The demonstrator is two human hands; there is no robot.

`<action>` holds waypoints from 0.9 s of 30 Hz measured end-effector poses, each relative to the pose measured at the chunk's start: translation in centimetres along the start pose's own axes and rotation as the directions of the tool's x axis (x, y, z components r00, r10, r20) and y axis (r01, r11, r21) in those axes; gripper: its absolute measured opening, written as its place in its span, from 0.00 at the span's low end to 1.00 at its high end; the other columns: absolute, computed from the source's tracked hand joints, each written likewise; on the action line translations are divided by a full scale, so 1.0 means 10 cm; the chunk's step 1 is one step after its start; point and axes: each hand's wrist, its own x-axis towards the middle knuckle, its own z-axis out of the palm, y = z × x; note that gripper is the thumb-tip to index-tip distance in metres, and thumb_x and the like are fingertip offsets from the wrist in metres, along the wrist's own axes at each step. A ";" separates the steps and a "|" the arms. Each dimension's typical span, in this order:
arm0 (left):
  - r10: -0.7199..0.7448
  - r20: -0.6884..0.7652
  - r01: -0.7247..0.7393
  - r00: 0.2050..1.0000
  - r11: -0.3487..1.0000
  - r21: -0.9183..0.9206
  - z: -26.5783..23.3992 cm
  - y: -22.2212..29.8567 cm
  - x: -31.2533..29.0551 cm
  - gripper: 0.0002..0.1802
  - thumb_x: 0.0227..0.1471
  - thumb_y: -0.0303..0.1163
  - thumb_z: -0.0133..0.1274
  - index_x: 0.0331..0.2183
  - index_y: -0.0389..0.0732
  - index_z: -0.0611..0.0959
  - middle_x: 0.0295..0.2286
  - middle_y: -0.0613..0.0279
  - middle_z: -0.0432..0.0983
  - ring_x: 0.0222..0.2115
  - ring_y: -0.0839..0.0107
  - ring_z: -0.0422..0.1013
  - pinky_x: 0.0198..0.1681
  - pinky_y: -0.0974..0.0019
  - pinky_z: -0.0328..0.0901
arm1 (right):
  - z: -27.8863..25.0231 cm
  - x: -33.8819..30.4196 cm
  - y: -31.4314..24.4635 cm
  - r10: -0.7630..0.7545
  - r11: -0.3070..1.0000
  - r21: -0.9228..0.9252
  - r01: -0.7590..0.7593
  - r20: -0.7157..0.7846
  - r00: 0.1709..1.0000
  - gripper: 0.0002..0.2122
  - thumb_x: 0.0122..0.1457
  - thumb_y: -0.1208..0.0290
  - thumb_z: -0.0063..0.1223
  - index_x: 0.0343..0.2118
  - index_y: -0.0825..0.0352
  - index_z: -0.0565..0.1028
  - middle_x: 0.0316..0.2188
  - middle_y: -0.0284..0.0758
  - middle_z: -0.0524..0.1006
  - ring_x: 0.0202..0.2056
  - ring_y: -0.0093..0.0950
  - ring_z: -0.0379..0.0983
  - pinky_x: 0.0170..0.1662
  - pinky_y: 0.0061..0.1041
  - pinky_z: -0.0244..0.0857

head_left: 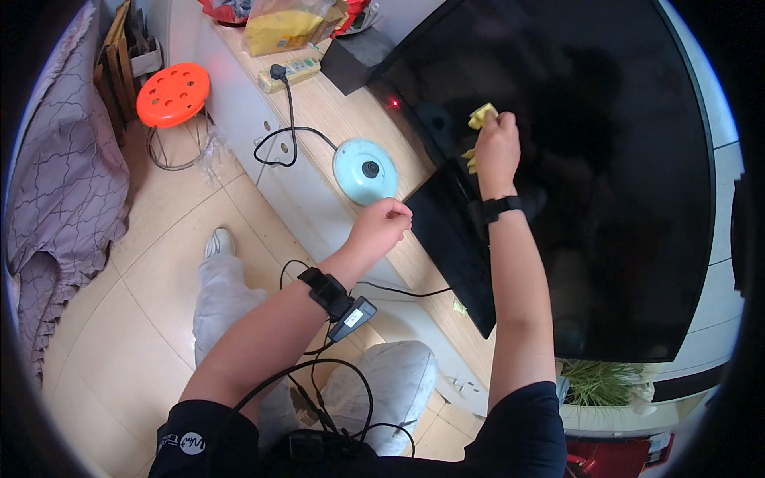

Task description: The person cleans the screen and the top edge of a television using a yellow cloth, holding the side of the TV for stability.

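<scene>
My right hand [499, 153] is closed around a crumpled yellow cloth [481, 116], held in front of the dark screen of a large television [610, 175]. A second bit of yellow shows beside the wrist side of that hand; I cannot tell whether it is cloth or its reflection. Lower and to the left, my left hand [381, 233] has its fingers curled in, with nothing visible in them. It is just below a round light-blue kettle base [365, 172] and beside the corner of the television's flat black stand [454, 247].
The pale wood cabinet top [390, 119] carries a power strip [291, 75] with a black plug and cord, a dark box [355, 60] and a yellow bag [283, 30]. An orange stool [173, 95] stands on the tiled floor. Grassy greenery [602, 384] sits below the television.
</scene>
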 end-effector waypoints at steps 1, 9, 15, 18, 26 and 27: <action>-0.007 0.011 0.007 1.000 1.000 0.004 0.00 0.01 0.00 0.10 0.54 0.30 0.50 0.39 0.39 0.77 0.32 0.64 0.75 0.29 0.76 0.69 0.31 0.73 0.65 | 0.04 -0.08 -0.02 -0.037 0.999 -0.038 0.038 0.043 0.998 0.08 0.55 0.76 0.49 0.38 0.69 0.75 0.33 0.36 0.69 0.34 0.34 0.72 0.32 0.30 0.74; -0.014 0.014 0.014 1.000 1.000 0.008 0.05 -0.02 0.02 0.10 0.55 0.30 0.49 0.39 0.39 0.77 0.31 0.64 0.75 0.29 0.76 0.69 0.32 0.73 0.65 | 0.09 -0.38 -0.08 -0.042 0.999 -0.020 0.050 0.299 0.953 0.08 0.53 0.76 0.50 0.35 0.70 0.75 0.35 0.35 0.68 0.36 0.32 0.72 0.33 0.29 0.75; -0.002 0.015 0.002 1.000 1.000 0.029 0.03 -0.02 0.02 0.10 0.55 0.31 0.50 0.39 0.39 0.77 0.32 0.64 0.75 0.29 0.77 0.70 0.32 0.73 0.65 | -0.32 0.26 0.24 0.003 1.000 -0.015 -0.004 -0.014 1.000 0.07 0.53 0.77 0.50 0.35 0.67 0.76 0.33 0.36 0.69 0.35 0.34 0.72 0.34 0.30 0.74; 0.002 -0.002 -0.002 1.000 0.999 0.041 0.04 0.01 0.01 0.09 0.55 0.30 0.50 0.39 0.39 0.77 0.31 0.64 0.76 0.29 0.76 0.70 0.32 0.72 0.66 | -0.34 0.32 0.22 0.018 1.000 0.013 -0.017 -0.086 0.996 0.07 0.52 0.79 0.50 0.35 0.67 0.76 0.33 0.36 0.69 0.35 0.34 0.72 0.34 0.30 0.74; -0.003 0.041 0.004 0.999 1.000 -0.025 0.11 0.02 -0.04 0.09 0.55 0.30 0.50 0.39 0.39 0.78 0.31 0.64 0.76 0.29 0.75 0.70 0.32 0.72 0.66 | 0.04 -0.25 -0.07 -0.055 0.998 0.003 0.056 0.269 0.961 0.07 0.53 0.76 0.50 0.34 0.69 0.76 0.35 0.34 0.69 0.36 0.32 0.72 0.32 0.28 0.75; -0.002 0.043 0.003 0.999 1.000 -0.028 0.09 0.01 -0.04 0.09 0.55 0.30 0.50 0.39 0.39 0.78 0.31 0.64 0.76 0.29 0.75 0.70 0.32 0.72 0.66 | 0.08 -0.27 -0.13 -0.069 0.997 -0.012 0.076 0.297 0.952 0.07 0.54 0.75 0.50 0.34 0.70 0.76 0.36 0.34 0.69 0.36 0.32 0.72 0.32 0.29 0.75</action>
